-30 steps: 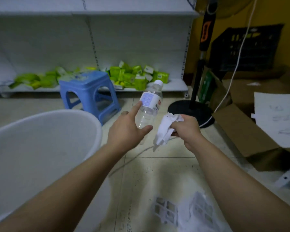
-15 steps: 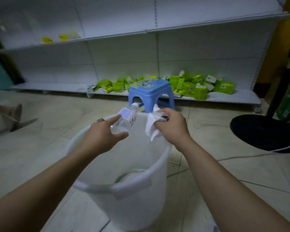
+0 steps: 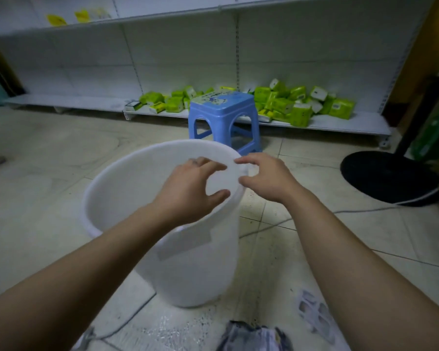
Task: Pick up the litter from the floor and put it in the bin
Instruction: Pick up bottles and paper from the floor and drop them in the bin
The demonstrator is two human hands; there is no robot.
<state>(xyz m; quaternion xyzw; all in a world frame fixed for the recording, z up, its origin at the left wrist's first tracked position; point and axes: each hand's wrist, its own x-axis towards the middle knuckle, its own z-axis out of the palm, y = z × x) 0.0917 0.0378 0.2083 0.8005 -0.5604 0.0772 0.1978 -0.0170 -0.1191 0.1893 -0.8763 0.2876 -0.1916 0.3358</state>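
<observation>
A tall white plastic bin (image 3: 195, 269) stands on the tiled floor in the middle of the view. My left hand (image 3: 188, 191) hovers over its mouth with fingers spread and nothing in it. My right hand (image 3: 266, 177) is at the bin's right rim, fingers apart and empty. The bottle and the tissue are out of sight; my arm hides the bin's inside. Litter lies on the floor near me: a clear plastic blister tray (image 3: 314, 315), a crumpled grey wrapper (image 3: 251, 336) and a shiny plastic sheet (image 3: 167, 333).
A blue plastic stool (image 3: 223, 117) stands just behind the bin. White shelving (image 3: 178, 59) along the wall holds several green packets (image 3: 294, 105). A black fan base (image 3: 388, 176) with a white cable (image 3: 271, 224) sits at the right.
Both hands held litter over the bin half a second ago, a bottle in the left and a tissue in the right. Now both have let go and are spread empty.
</observation>
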